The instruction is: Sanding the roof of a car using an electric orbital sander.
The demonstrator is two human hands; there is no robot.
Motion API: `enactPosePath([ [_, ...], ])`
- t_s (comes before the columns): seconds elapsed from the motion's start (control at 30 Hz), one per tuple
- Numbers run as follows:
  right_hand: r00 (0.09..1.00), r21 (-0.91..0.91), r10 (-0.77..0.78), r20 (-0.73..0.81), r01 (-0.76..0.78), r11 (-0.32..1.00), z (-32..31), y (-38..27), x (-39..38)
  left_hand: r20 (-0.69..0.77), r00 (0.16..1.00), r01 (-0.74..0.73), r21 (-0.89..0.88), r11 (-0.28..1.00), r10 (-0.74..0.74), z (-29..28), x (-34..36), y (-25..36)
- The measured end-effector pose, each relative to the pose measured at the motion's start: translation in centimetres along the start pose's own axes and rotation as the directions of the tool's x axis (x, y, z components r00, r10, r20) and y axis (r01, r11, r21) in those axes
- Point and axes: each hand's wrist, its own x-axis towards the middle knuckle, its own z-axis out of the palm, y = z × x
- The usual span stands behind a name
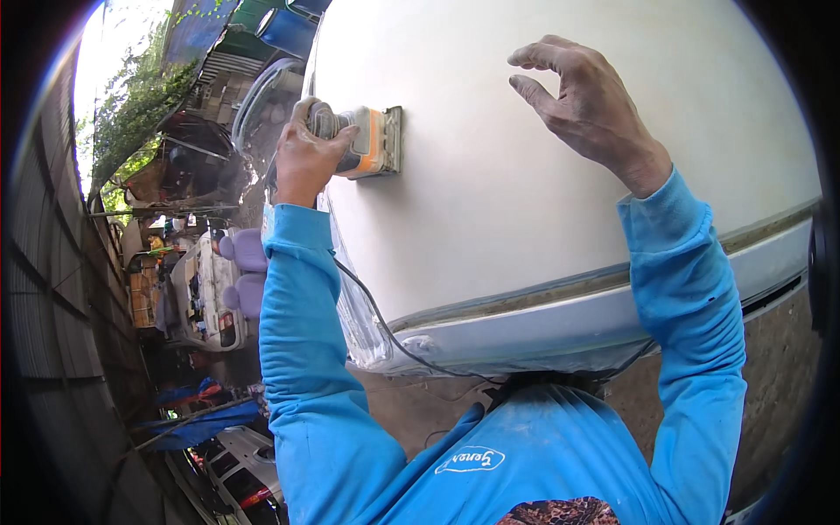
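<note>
My left hand (308, 150) is wrapped round the dusty body of an orange and grey electric sander (367, 142). The sander is tipped on its side, its flat pad facing right, over the left part of a pale white car roof (490, 201). I cannot tell whether the pad's edge touches the roof. My right hand (588, 109) is raised above the roof with nothing in it, thumb and fingers apart and slightly curled. Dust coats both hands. A dark power cord (381, 319) runs from near my left wrist down along the car's edge toward my waist.
A grooved channel (525, 302) follows the near roof edge, above the car's pale blue side. Plastic sheeting (357, 337) covers the near left corner. Farther left stand purple seats (249, 271), a white vehicle body (206, 293) and a blue barrel (289, 33). Concrete floor (411, 402) shows below.
</note>
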Motion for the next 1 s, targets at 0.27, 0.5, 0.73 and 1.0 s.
enactPosePath([
  [0.27,1.000,0.000,-0.012,-0.010,0.012,1.000,0.1,-0.2,0.2,0.029,0.992,0.124,-0.078,0.989,-0.122,-1.3,-4.5,-4.0],
  [0.5,0.998,0.043,0.037,0.045,-0.039,0.998,0.1,-0.5,0.0,-0.040,0.992,-0.120,-0.090,0.989,0.117,-1.2,-9.0,0.5],
  [0.73,0.996,-0.033,-0.082,-0.041,0.081,0.996,0.5,0.2,0.0,-0.026,0.985,-0.173,-0.017,0.985,0.173,-0.3,-2.2,3.4],
  [1.0,1.000,-0.010,0.017,0.017,-0.017,1.000,1.0,-0.5,-0.6,0.004,1.000,-0.018,0.001,1.000,0.018,0.5,0.3,-0.9],
])
